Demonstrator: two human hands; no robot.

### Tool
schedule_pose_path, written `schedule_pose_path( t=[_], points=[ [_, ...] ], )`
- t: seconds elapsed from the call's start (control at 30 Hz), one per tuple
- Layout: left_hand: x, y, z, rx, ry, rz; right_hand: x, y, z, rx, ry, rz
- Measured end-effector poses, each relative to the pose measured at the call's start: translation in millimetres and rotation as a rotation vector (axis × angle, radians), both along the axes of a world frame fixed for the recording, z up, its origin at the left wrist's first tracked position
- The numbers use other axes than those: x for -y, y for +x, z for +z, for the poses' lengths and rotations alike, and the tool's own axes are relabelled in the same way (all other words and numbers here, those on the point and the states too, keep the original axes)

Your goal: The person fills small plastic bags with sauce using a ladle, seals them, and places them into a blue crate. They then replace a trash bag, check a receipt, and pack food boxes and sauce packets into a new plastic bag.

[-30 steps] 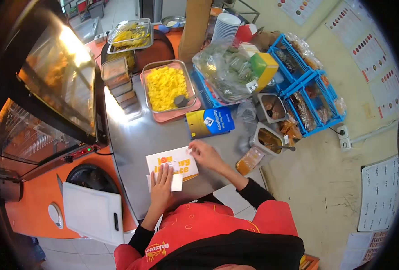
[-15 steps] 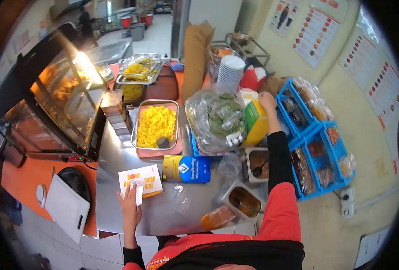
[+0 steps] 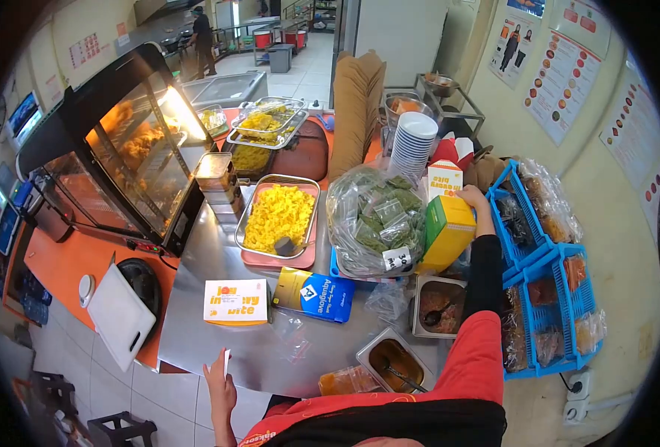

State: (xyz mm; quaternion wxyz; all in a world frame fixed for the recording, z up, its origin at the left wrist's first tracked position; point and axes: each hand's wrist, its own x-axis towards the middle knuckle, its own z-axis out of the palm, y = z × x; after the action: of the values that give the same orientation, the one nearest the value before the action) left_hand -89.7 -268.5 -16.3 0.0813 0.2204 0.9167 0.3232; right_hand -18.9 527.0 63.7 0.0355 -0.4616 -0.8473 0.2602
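My left hand (image 3: 220, 384) is low, near the front edge of the steel table, pinching a small white paper slip (image 3: 227, 362). Above it lies a white takeaway box (image 3: 235, 299) with orange lettering and a printed label on its top. My right hand (image 3: 476, 205) reaches forward, its fingers curled at the top rear corner of a green and yellow box (image 3: 447, 232); its fingertips are partly hidden. Just behind stands a white carton (image 3: 444, 179) with orange print. A clear bag of green leaf-wrapped packets (image 3: 378, 220) sits left of the green and yellow box.
A blue and gold glove box (image 3: 315, 294) lies beside the takeaway box. Beyond it is a tray of yellow food (image 3: 280, 220). Steel tubs (image 3: 397, 357) stand front right, blue baskets (image 3: 546, 298) at right, stacked white bowls (image 3: 414, 141) behind. A heated display case (image 3: 121, 156) is at left.
My left hand has drawn back off the takeaway box toward me, with the paper slip in its fingers. My right hand stays at the green and yellow box. The view has shifted.
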Motion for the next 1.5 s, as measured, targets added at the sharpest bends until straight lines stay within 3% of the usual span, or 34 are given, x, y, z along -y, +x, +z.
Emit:
schedule_pose_path(
  t=[0.1,0.23,0.33,0.4,0.43,0.5,0.57,0.6,0.63,0.67,0.73,0.8,0.83,0.9,0.93,1.0,1.07,1.13,1.27,1.37,1.47,1.5],
  points=[
    [-7,0,6,-0.009,0.021,-0.015,1,23,-8,-0.438,-0.335,0.115],
    [-7,2,7,0.023,0.045,-0.032,1,33,0,-0.407,-0.305,0.158],
    [-6,0,14,0.013,0.011,-0.055,22,42,15,-0.763,-0.492,0.12],
    [-5,-7,6,0.136,0.269,-0.07,10,53,15,-0.815,-0.49,0.142],
    [1,-9,3,0.191,0.395,-0.049,-15,62,5,-0.899,-0.663,0.063],
    [-2,-5,13,0.371,0.816,0.16,-7,73,27,-0.957,-0.737,0.067],
    [14,-11,27,0.586,0.955,0.19,8,74,64,-1.017,-0.757,0.135],
    [23,-14,26,0.663,1.083,0.266,42,63,78,-1.149,-0.52,0.032],
    [32,-21,23,0.735,1.214,0.33,38,56,81,-1.072,-0.615,0.191],
    [41,-26,23,0.808,1.347,0.381,94,31,102,-1.099,-0.612,0.172],
    [58,-38,32,0.818,1.448,0.424,180,-7,115,-0.932,-0.52,0.392],
    [73,-52,38,0.82,1.49,0.427,236,-47,104,-0.534,0.094,0.687],
    [80,-59,38,0.81,1.487,0.417,349,-66,139,-0.486,-0.059,0.728],
    [97,-69,45,0.828,1.482,0.378,458,-112,156,-0.585,0.281,1.284],
    [103,-72,52,0.762,1.389,0.383,503,-136,153,-0.707,0.453,1.434],
    [115,-81,64,0.631,1.198,0.39,580,-178,135,-0.656,0.713,1.561],
    [131,-90,61,0.4,1.142,0.394,643,-229,93,-0.766,0.782,1.659],
    [152,-100,60,0.37,1.15,0.454,693,-281,30,-0.68,0.755,1.81],
    [198,-117,37,0.439,1.204,0.56,770,-315,-80,0.002,0.678,2.077],
    [220,-133,14,0.4,1.161,0.627,784,-298,-123,-0.566,0.481,1.885],
    [218,-150,0,0.442,1.213,0.591,811,-268,-57,-0.708,-0.255,1.441],
    [213,-156,0,0.461,1.243,0.588,817,-262,-50,-0.786,-0.325,1.371]
  ],
)
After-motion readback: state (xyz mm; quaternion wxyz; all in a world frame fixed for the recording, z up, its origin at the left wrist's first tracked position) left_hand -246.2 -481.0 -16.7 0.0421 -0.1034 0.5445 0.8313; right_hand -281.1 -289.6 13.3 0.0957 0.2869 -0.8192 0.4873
